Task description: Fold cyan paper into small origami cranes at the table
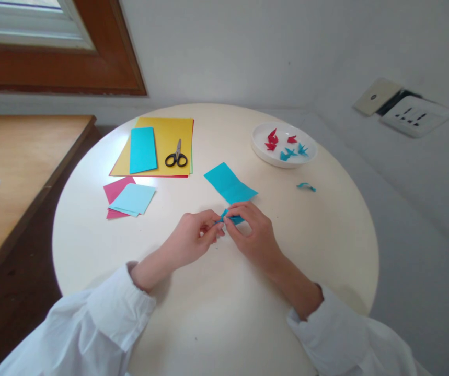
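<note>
A small folded piece of blue paper (232, 217) lies between my two hands at the middle of the round white table (216, 313). My left hand (193, 239) pinches its left end with closed fingertips. My right hand (252, 232) presses and grips its right side, fingers curled over it. Just beyond them lies a creased blue paper sheet (230, 183).
A white plate (261, 151) holding several small red and blue folded figures sits at the back right, with a blue paper scrap (306, 186) near it. Black scissors (176, 156) rest on yellow sheets (169, 136) beside a blue strip (142, 150). Pink and pale blue squares (132, 199) lie left.
</note>
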A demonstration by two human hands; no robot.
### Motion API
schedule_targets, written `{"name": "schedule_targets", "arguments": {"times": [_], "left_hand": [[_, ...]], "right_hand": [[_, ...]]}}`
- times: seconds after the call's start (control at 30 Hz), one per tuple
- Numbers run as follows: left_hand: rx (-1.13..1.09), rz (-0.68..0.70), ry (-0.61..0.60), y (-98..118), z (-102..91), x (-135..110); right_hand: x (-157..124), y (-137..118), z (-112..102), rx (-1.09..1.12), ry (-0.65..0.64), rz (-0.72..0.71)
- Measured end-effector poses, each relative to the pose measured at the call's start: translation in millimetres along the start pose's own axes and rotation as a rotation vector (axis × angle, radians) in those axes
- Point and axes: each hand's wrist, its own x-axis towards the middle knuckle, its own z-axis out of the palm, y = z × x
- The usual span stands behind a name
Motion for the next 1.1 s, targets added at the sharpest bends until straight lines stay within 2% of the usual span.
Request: {"name": "schedule_targets", "arguments": {"times": [0.37, 0.53, 0.93, 1.1], "left_hand": [[0.053, 0.014, -0.011, -4.1, -0.3, 0.2], [-0.003, 0.025, -0.027, -4.0, 0.9, -0.2], [0.068, -0.015, 0.083, -9.8, 3.2, 2.6], [0.088, -0.019, 0.130, -8.6, 2.0, 2.0]], "right_hand": [[0.1, -1.7, 1.2, 0.017, 0.020, 0.039], [0.8, -0.1, 1.5, 0.027, 0.031, 0.053], [-0.1, 1.6, 3.0, 0.116, -0.021, 0.094], [0.3, -1.0, 2.1, 0.119, -0.005, 0.117]]}}
